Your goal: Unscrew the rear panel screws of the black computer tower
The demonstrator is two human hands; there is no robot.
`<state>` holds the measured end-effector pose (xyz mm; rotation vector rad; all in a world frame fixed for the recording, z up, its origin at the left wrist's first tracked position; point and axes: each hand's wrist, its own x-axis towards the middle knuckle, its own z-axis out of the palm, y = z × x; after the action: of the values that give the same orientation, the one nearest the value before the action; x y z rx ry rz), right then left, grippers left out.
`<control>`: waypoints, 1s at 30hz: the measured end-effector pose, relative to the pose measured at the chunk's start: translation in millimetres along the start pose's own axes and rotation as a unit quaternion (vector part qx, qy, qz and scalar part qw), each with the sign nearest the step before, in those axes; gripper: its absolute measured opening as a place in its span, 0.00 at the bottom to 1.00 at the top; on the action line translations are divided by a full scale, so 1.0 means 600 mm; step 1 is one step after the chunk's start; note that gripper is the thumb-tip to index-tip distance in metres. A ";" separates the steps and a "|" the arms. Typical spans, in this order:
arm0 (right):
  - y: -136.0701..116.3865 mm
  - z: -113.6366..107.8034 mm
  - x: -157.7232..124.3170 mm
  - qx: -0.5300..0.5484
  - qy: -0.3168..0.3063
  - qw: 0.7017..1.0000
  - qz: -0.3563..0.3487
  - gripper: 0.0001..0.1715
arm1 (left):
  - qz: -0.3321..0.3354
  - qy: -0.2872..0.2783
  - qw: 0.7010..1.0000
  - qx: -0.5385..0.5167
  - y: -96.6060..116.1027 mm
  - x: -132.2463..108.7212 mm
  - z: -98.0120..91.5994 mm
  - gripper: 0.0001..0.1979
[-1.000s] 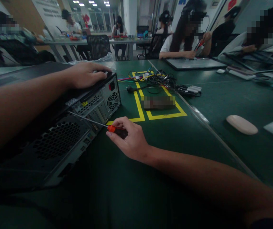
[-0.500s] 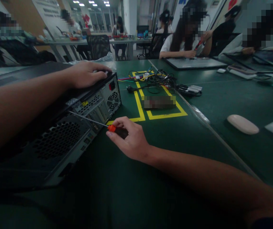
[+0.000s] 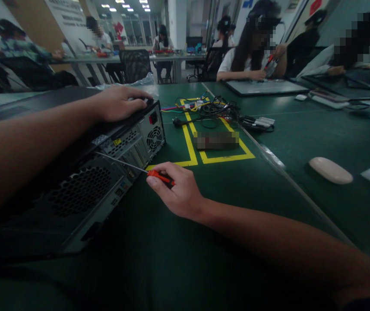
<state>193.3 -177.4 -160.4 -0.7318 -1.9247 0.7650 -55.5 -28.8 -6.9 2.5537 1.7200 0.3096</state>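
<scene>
A black desktop computer case (image 3: 58, 97) lies on its side at the left, its grey back panel with vents and fan grille turned towards the right. My left hand (image 3: 121, 103) rests on top of the case near its far corner, fingers stretched out along the edge. Held in the closed fingers of my right hand (image 3: 183, 190) is a screwdriver (image 3: 161, 176) with a red and black handle. Its long thin shaft slants up to the left, and the tip meets the back panel near the upper edge. Whatever sits under the tip is too small to make out.
Tangled cables (image 3: 219, 108) and a blurred-out dark object (image 3: 217, 140) lie by yellow tape (image 3: 189, 144) on the green table (image 3: 230, 190). A pinkish rounded case (image 3: 330, 170) is at the right. Across the table, a person (image 3: 249, 56) works over a flat panel (image 3: 265, 86).
The screwdriver handle has turned in my right fingers, showing more red now. The whole view has shifted slightly, while my left hand stays on the computer case.
</scene>
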 end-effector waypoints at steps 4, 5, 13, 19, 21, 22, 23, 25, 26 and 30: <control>0.002 0.002 0.001 0.018 0.006 1.000 0.001 0.12 | -0.025 0.006 1.000 0.018 0.014 -0.002 -0.002 0.37; 0.004 0.004 0.001 0.028 0.008 1.000 0.004 0.15 | -0.026 0.004 0.999 0.020 0.015 -0.002 -0.002 0.38; 0.006 0.009 0.004 0.053 0.019 0.998 -0.004 0.12 | -0.042 0.010 0.999 0.031 0.020 0.000 -0.001 0.39; 0.008 0.011 0.001 0.057 0.015 0.998 -0.009 0.13 | -0.050 0.005 0.998 0.033 0.017 0.000 -0.001 0.39; 0.010 0.012 0.000 0.052 0.008 0.999 0.000 0.14 | -0.043 0.005 0.998 0.037 0.014 0.001 -0.001 0.39; 0.010 0.012 0.000 0.052 0.004 0.999 0.003 0.14 | -0.040 0.002 0.998 0.040 0.012 0.002 -0.001 0.39; 0.011 0.012 0.000 0.052 0.002 0.999 0.003 0.14 | -0.039 0.000 0.998 0.041 0.011 0.002 -0.001 0.40; 0.012 0.013 0.000 0.051 0.000 0.999 -0.001 0.14 | -0.044 -0.003 0.998 0.041 0.010 0.003 0.000 0.40; 0.013 0.013 0.000 0.049 0.000 0.999 -0.003 0.14 | -0.049 -0.002 0.998 0.041 0.010 0.003 0.000 0.40; 0.014 0.013 0.000 0.042 0.003 0.999 -0.007 0.12 | -0.057 -0.001 0.998 0.039 0.011 0.003 0.000 0.41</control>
<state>187.9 -173.7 -170.2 -0.6673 -1.8781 0.8283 -48.7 -29.9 -5.7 2.4919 1.9053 0.2404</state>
